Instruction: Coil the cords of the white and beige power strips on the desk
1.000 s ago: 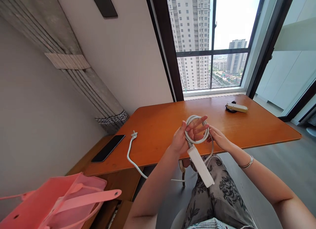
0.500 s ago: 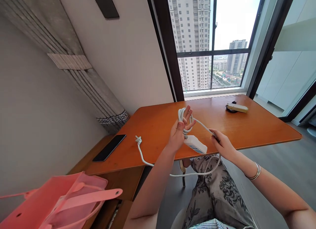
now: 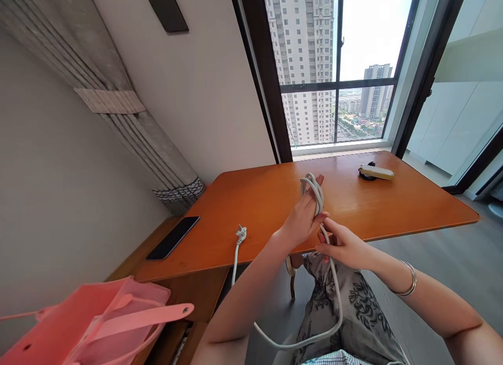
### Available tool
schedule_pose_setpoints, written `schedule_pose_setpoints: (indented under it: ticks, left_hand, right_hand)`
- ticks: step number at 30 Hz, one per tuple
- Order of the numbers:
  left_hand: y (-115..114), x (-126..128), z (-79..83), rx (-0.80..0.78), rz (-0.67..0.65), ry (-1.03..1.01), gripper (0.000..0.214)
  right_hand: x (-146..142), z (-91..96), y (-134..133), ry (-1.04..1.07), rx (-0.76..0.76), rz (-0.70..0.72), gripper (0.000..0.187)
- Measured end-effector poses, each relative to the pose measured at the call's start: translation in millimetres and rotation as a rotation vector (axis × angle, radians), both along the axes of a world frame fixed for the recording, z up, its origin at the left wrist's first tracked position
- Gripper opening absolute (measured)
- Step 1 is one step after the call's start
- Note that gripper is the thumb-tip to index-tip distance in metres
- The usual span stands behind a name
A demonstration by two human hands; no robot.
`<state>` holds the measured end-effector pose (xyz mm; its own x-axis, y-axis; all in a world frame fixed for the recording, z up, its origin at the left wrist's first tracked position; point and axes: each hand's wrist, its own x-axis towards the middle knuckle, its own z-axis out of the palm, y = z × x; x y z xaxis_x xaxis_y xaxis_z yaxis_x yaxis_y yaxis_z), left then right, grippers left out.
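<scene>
My left hand [image 3: 303,216] is raised over the near edge of the orange table [image 3: 393,207], fingers closed round a coil of white power cable [image 3: 314,193] looped over them. My right hand [image 3: 341,245] sits just below it, pinching the same cable where it leaves the coil. From there the cable hangs in a long loop [image 3: 306,339] over my lap and rises to the table, ending in a white plug [image 3: 240,232] near the table's front edge. The white socket strip is hidden behind my hands.
A dark phone [image 3: 173,237] lies on a lower wooden surface at the left. A pink bag [image 3: 98,323] sits at the bottom left. A second cream power strip [image 3: 376,171] lies at the table's far right. A large window stands behind the table.
The coil on my left hand has grown and shifted right. My right hand has come in under the left. The plug has slid right towards the table edge, and the slack loop now hangs lower.
</scene>
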<state>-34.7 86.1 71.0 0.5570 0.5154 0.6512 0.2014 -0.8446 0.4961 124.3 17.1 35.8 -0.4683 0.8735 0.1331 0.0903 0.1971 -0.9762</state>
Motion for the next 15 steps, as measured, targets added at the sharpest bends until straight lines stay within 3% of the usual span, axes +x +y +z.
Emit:
schedule_pose_setpoints:
  ticks: [2,7,9,13,15]
  left_hand:
    - [1.2,1.3,-0.7,-0.034,0.001,-0.025,0.052]
    - [-4.7,4.4,0.2,-0.176,0.052,-0.002,0.04]
    - [-4.8,4.3,2.4,-0.194,0.093,0.001,0.04]
    - [10.0,-8.1,6.4,-0.098,0.313,0.053,0.045]
    - [21.4,-19.3,6.3,-0.05,0.402,0.036,0.047]
  right_hand:
    - [-1.6,-5.9,0.2,0.095,-0.139,0.057,0.065]
    - [-1.4,-5.3,-2.6,0.226,-0.236,0.136,0.062]
    - [-2.2,-3.4,-4.8,0.302,-0.306,0.12,0.069]
    - [-0.4,-12.8,-9.3,0.304,-0.524,0.163,0.075]
    - [4.9,-18.6,-11.0,0.205,-0.46,0.219,0.062]
